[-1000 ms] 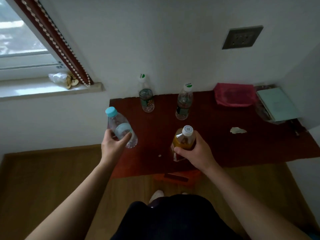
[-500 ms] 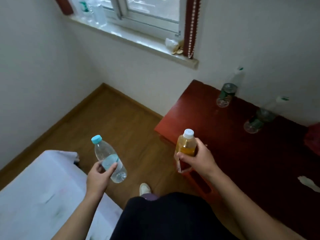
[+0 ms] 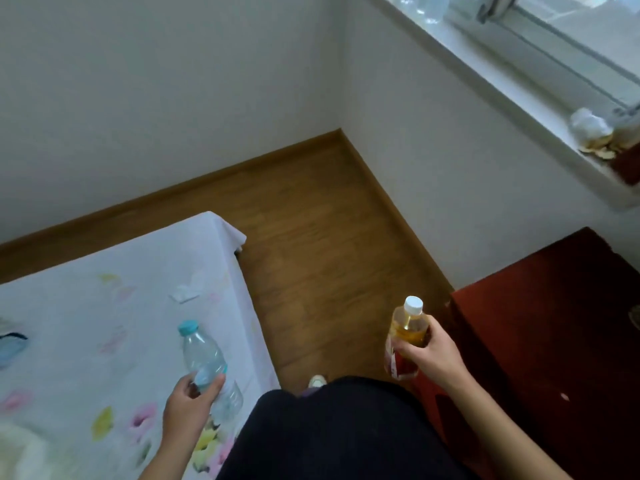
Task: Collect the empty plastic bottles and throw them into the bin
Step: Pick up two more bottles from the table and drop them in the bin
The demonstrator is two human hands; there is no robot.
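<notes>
Left grip [image 3: 188, 400]: fingers and thumb curled round the lower body of the clear bottle [image 3: 204, 362]; nothing else held.
Right grip [image 3: 429, 355]: wrapped round the middle of the amber bottle [image 3: 407, 332], fully closed on it.
Clear bottle position: tilted, blue cap pointing away from the body, over the bed [image 3: 104, 306] near its right edge.
Amber bottle position: near upright, white cap up, over the floor [image 3: 329, 254] just off the left edge of the counter [image 3: 540, 323].
Bin: not in view.
Risk 1: clear bottle gripped low; likely to pivot or slip out if swung, landing on the bed.
Risk 2: amber colour may be leftover liquid or tinted plastic, cannot tell; if liquid, a spill in the bin.
Risk 3: right forearm close to the counter's left edge; a knock there could jar the bottle loose.
Labels: pale blue band on the clear bottle, red-and-white wrap on the amber bottle; writing on both too blurred to read.
</notes>
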